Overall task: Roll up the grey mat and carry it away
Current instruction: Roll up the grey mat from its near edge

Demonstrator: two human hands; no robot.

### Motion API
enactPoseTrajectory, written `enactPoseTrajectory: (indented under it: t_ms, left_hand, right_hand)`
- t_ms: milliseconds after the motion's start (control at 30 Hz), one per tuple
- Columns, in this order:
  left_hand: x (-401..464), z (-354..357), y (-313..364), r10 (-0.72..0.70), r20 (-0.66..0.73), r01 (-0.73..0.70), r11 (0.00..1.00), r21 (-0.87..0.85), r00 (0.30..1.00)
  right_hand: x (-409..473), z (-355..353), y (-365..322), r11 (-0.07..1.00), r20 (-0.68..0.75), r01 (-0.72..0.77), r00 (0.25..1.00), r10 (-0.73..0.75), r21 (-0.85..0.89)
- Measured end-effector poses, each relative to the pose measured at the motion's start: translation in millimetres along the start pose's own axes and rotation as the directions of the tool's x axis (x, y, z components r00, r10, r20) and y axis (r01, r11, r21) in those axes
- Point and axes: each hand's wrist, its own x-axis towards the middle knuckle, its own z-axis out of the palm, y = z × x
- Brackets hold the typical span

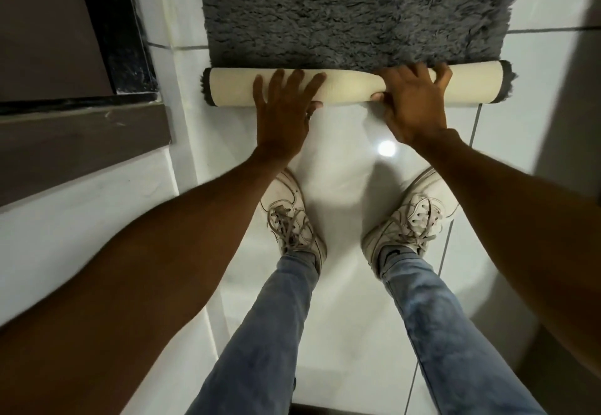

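A shaggy grey mat (354, 11) lies flat on the white tiled floor ahead of me. Its near edge is rolled into a tube (344, 87) that shows the cream backing, with grey pile sticking out at both ends. My left hand (284, 112) rests flat on the left half of the roll with its fingers spread. My right hand (414, 102) curls around the right half, fingers over the top and thumb underneath.
My two feet in white sneakers (294, 219) stand on the glossy white floor tiles (344, 161) just behind the roll. A dark door frame and brown step (81, 128) rise at the left. A grey wall (572, 89) borders the right.
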Motion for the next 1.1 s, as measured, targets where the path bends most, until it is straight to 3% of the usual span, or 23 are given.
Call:
enactPoseTrajectory:
  t_ms: [100,200,267,333,400,467,600,667,800,967,1033,1100]
  left_hand:
    - [15,-14,-2,0.052,0.067,-0.051,0.998,-0.027,0.996]
    - [32,-24,-11,0.165,0.204,-0.166,0.986,-0.013,0.965]
    - [44,-31,-10,0.141,0.246,-0.149,0.989,0.015,0.959]
    - [55,-35,-1,0.012,0.104,-0.016,0.999,0.037,0.995]
    - [59,-35,15,-0.095,-0.070,0.094,0.995,-0.015,0.993]
    - [59,-27,28,-0.127,-0.114,0.120,0.991,-0.066,0.985]
    - [43,-1,29,-0.064,0.081,0.065,0.998,-0.018,0.995]
    - [46,6,22,-0.023,0.115,0.022,1.000,0.010,0.993]
    - [68,1,15,-0.006,0.111,0.002,1.000,0.029,0.994]
    - [72,-16,-10,0.156,0.144,-0.160,0.987,0.015,0.977]
    - [72,-25,-11,0.188,0.226,-0.193,0.981,0.001,0.956]
    - [66,-32,-4,0.216,0.340,-0.211,0.976,-0.052,0.915]
  right_hand:
    - [13,-20,4,1.000,0.176,-0.021,0.984,0.017,0.022]
    - [24,-37,7,0.996,0.389,-0.090,0.917,0.083,0.002]
    - [21,-46,3,0.991,0.272,-0.099,0.955,0.120,-0.089]
    - [13,-47,-4,0.985,0.031,-0.144,0.989,0.148,-0.091]
    - [4,-37,-11,0.996,-0.077,-0.077,0.994,0.074,-0.047]
    - [-2,-23,-13,1.000,-0.022,-0.026,0.999,0.025,-0.013]
    - [1,-3,0,0.998,0.090,0.007,0.996,-0.001,-0.067]
    - [11,-3,1,0.997,0.109,0.014,0.994,-0.005,-0.077]
    - [25,-9,-1,0.997,0.057,-0.026,0.998,0.030,-0.079]
    - [24,-24,-5,0.999,0.020,-0.028,0.999,0.028,-0.043]
    - [15,-26,-2,0.999,0.080,-0.006,0.997,0.010,-0.049]
    - [5,-29,0,0.999,0.228,-0.004,0.973,0.016,-0.051]
